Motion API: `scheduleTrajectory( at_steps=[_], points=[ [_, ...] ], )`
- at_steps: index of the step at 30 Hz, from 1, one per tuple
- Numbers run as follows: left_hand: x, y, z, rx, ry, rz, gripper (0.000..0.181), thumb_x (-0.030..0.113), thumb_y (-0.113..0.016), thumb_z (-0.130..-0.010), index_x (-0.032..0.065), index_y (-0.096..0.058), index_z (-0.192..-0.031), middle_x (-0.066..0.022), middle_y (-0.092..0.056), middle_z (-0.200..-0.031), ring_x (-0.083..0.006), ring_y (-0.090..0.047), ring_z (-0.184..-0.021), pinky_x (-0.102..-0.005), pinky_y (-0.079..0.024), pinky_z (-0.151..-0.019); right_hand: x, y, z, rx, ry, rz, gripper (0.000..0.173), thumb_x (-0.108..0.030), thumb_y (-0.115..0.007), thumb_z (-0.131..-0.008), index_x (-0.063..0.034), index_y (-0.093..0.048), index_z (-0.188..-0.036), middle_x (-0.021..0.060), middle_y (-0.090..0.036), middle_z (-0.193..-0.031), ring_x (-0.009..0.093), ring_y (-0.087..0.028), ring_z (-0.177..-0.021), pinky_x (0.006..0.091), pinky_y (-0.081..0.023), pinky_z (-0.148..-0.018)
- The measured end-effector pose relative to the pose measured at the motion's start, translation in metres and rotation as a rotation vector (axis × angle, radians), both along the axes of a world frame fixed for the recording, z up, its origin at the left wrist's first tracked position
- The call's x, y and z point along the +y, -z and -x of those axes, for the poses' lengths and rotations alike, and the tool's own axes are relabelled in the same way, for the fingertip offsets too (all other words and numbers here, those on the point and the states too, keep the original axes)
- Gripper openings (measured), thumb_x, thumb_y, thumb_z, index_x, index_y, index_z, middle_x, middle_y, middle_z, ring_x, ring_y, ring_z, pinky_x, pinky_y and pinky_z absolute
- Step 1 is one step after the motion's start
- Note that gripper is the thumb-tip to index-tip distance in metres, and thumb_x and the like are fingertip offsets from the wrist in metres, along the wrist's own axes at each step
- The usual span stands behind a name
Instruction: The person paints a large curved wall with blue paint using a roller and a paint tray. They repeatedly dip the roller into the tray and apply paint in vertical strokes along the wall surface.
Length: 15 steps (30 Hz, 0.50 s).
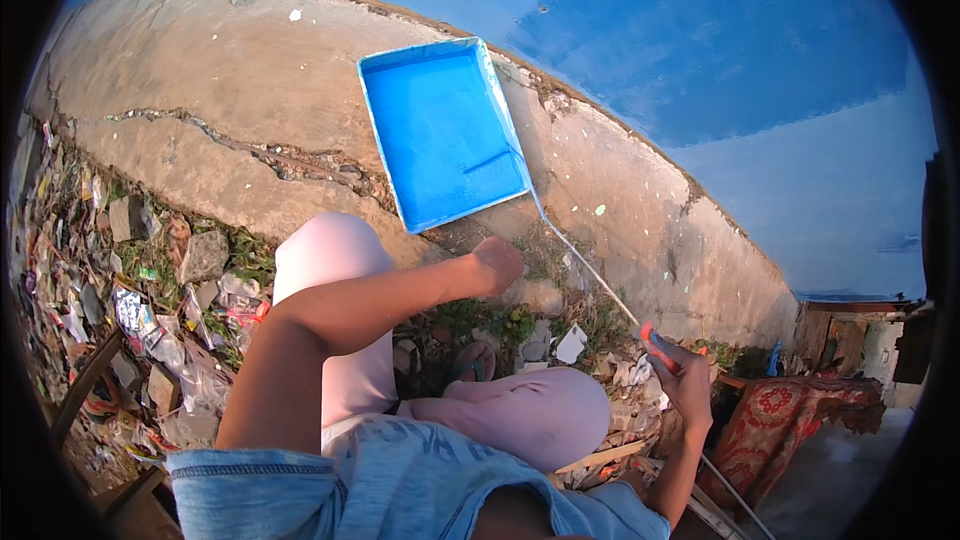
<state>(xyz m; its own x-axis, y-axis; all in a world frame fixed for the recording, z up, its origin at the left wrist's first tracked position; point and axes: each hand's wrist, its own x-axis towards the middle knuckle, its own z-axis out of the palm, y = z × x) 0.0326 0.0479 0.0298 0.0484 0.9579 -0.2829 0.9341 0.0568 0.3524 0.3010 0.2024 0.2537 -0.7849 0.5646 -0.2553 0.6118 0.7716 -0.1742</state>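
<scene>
My right hand is closed around the red-orange handle of a paint roller. From the handle, its paint-smeared metal rod runs up and left over the rim of a paint tray. Its far end lies in the blue paint, where the roller's form is hard to make out. Blue paint stains my right fingers. Just below the tray's near edge, my left hand is bent downward, apart from the tray, with its fingers hidden from view.
The tray rests on a cracked concrete ledge beside a wall in lighter and darker blue. Rubble, litter and weeds cover the ground at left and between my knees. A red patterned cloth and a thin pole are at lower right.
</scene>
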Motion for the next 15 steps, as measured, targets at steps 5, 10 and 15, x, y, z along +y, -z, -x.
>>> scheduleTrajectory(
  at_steps=[5,10,15],
  points=[
    [0.0,-0.011,0.007,0.001,-0.027,0.014,0.021,0.016,-0.069,-0.076,0.0064,-0.074,-0.094,-0.0105,-0.071,-0.1,-0.0269,-0.068,-0.094,-0.0372,-0.054,-0.072,0.003,0.04,0.053,0.111,-0.075,0.045,0.042,-0.011,-0.073,-0.079,-0.0168,-0.067,-0.12,0.0209,-0.067,-0.085,0.035,-0.064,-0.069,0.0359,-0.049,-0.064],
    [-0.005,-0.018,0.014,-0.019,-0.092,-0.033,0.021,0.014,-0.068,-0.076,0.0067,-0.074,-0.094,-0.0124,-0.071,-0.099,-0.0289,-0.069,-0.094,-0.0373,-0.056,-0.072,0.011,0.078,0.09,0.145,-0.121,0.059,0.04,-0.012,-0.071,-0.082,-0.0176,-0.065,-0.122,0.0226,-0.067,-0.092,0.038,-0.066,-0.079,0.036,-0.051,-0.069],
    [-0.008,-0.029,0.019,-0.03,-0.095,-0.068,0.021,0.013,-0.068,-0.075,0.0062,-0.074,-0.094,-0.0119,-0.071,-0.099,-0.0284,-0.07,-0.092,-0.039,-0.057,-0.069,0.006,0.1,0.116,0.19,-0.149,0.124,0.039,-0.015,-0.07,-0.083,-0.017,-0.065,-0.121,0.0228,-0.066,-0.098,0.038,-0.066,-0.086,0.0371,-0.052,-0.074]
  ],
)
